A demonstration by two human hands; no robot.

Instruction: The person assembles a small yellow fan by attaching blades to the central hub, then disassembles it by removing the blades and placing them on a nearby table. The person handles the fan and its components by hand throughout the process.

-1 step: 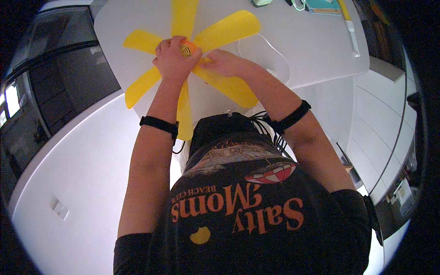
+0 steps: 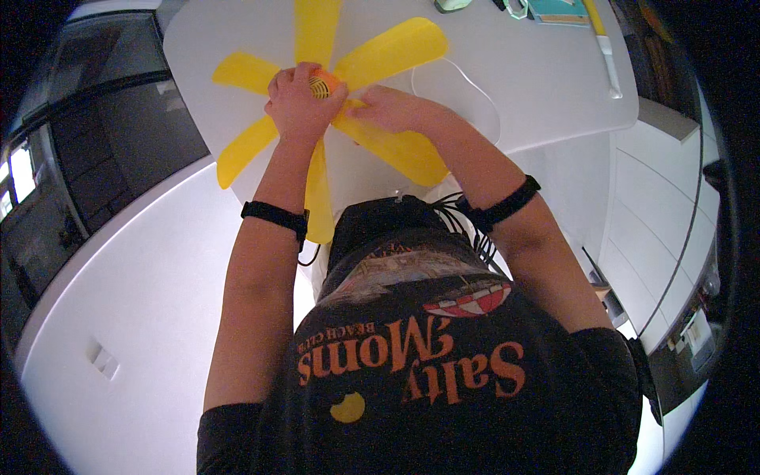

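Observation:
A large flower-shaped wheel of several long yellow blades (image 2: 392, 52) lies over the white table, reaching past its front edge. At its centre is an orange hub (image 2: 320, 85) with a black striped pattern. My left hand (image 2: 298, 103) is closed over the hub from above, covering much of it. Just to the right, my right hand (image 2: 384, 109) grips the inner end of the lower right yellow blade (image 2: 404, 152), thumb on top; its other fingers are partly hidden beneath. Another blade (image 2: 319, 198) points down toward my body.
On the white table (image 2: 546, 87), a thin white cable (image 2: 475, 83) curves right of the wheel. A brush-like tool with a yellow handle (image 2: 596, 20) lies at the right, near a teal flat item (image 2: 558, 11). A green object (image 2: 451, 5) sits at the far edge.

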